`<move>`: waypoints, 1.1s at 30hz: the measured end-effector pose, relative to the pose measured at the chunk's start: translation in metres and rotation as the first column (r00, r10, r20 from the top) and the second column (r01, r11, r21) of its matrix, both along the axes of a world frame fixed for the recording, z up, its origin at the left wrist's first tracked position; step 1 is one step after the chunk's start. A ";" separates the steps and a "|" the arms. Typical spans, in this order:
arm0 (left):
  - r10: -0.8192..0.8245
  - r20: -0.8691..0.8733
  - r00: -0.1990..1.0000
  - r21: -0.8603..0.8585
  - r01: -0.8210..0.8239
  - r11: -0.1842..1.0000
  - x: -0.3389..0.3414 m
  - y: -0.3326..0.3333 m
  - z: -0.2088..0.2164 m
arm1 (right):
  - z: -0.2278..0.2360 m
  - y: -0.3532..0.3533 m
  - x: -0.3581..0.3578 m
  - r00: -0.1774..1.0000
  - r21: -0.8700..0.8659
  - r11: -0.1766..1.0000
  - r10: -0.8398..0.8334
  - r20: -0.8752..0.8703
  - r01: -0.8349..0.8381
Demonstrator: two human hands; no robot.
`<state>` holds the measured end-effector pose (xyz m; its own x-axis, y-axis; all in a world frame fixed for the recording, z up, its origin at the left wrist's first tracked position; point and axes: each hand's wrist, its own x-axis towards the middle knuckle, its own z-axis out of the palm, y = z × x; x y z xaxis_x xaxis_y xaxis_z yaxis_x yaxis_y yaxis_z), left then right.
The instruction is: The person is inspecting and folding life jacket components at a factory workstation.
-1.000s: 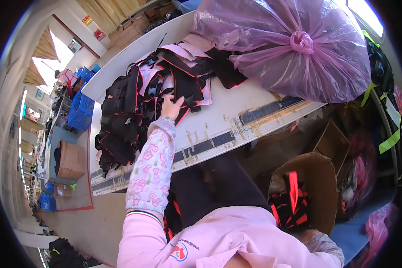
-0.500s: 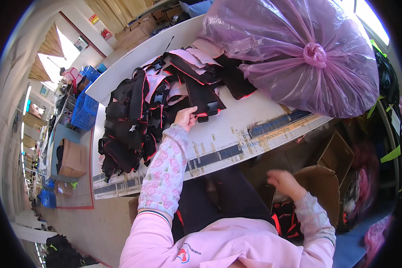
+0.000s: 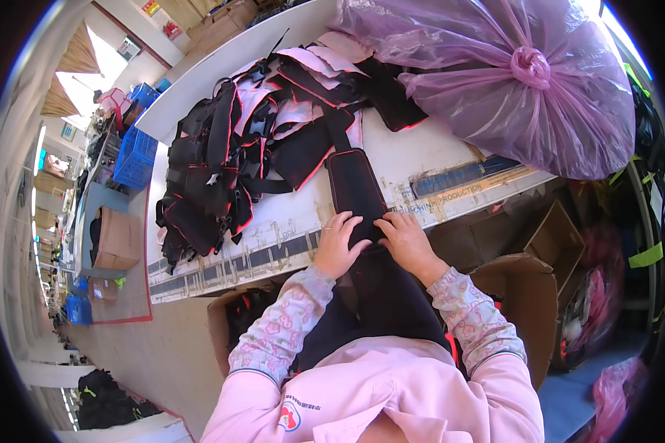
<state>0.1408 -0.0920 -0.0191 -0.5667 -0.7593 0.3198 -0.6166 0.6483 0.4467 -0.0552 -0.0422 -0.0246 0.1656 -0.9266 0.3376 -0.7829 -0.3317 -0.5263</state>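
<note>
Black panel [image 3: 356, 181] drawn nearer, near end between hands [image 3: 337, 245]

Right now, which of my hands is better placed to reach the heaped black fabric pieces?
Probably your left hand: it sits nearer the heaped pieces. Your right hand is farther away; both touch the flat, red-edged black panel.

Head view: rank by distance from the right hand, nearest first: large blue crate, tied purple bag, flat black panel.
1. Flat black panel, touching the right hand, ahead-left of it.
2. Tied purple bag, ahead-right.
3. Large blue crate, far left, in the background.
</note>
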 end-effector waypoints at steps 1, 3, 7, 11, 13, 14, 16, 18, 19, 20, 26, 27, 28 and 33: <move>-0.002 0.029 1.000 0.053 0.000 0.999 -0.003 0.002 -0.001 | 0.000 0.003 0.000 1.000 0.001 1.000 0.007 -0.004 -0.007; -0.006 0.090 0.996 0.114 -0.004 0.993 -0.008 0.001 0.003 | 0.000 0.005 -0.002 0.997 0.016 0.998 0.059 -0.042 -0.059; -0.005 0.106 0.994 0.133 -0.009 0.991 -0.010 0.008 0.008 | -0.007 0.007 -0.002 0.991 -0.146 0.985 0.082 -0.110 -0.097; 0.028 0.032 0.999 0.076 -0.031 0.997 -0.014 0.012 -0.003 | -0.014 -0.005 -0.004 0.998 0.072 0.997 0.018 0.053 -0.021; 0.023 0.037 0.999 -0.045 -0.021 0.999 -0.013 0.014 -0.016 | -0.006 -0.008 -0.002 0.986 0.223 0.972 -0.111 0.127 0.081; 0.012 0.041 0.999 -0.159 -0.005 0.987 -0.014 0.014 -0.019 | -0.003 -0.007 -0.001 0.986 0.216 0.973 -0.109 0.126 0.080; 0.016 0.021 1.000 -0.218 -0.011 0.976 -0.014 0.010 -0.025 | -0.001 0.001 0.001 0.999 0.031 0.999 0.030 0.014 -0.030; 0.064 0.010 0.998 -0.239 -0.060 0.969 -0.014 0.006 -0.030 | 0.006 0.006 0.008 1.000 0.020 1.000 0.001 -0.010 -0.001; 0.066 0.007 0.998 -0.243 -0.062 0.968 -0.013 0.002 -0.033 | 0.010 0.007 0.013 0.999 0.013 1.000 -0.027 -0.031 0.027; 0.113 -0.037 0.993 -0.103 -0.117 0.988 -0.011 -0.002 -0.033 | 0.016 0.007 0.019 0.999 0.009 1.000 -0.028 -0.032 0.028; 0.022 -0.149 0.989 -0.005 -0.023 1.000 -0.020 0.005 -0.004 | -0.027 -0.014 0.020 0.892 0.057 0.954 -0.295 0.341 0.294; -0.038 -0.186 0.982 -0.081 0.023 0.996 -0.022 0.011 0.002 | -0.026 -0.016 0.019 0.892 0.050 0.953 -0.298 0.340 0.299; -0.049 -0.191 0.980 -0.087 0.032 0.996 -0.025 0.011 0.000 | -0.025 -0.018 0.017 0.773 0.092 0.943 -0.315 0.551 0.319; 0.247 -0.335 0.909 0.189 -0.192 0.963 -0.017 0.007 -0.029 | 0.008 -0.005 0.038 0.856 -0.130 0.972 -0.106 0.506 0.197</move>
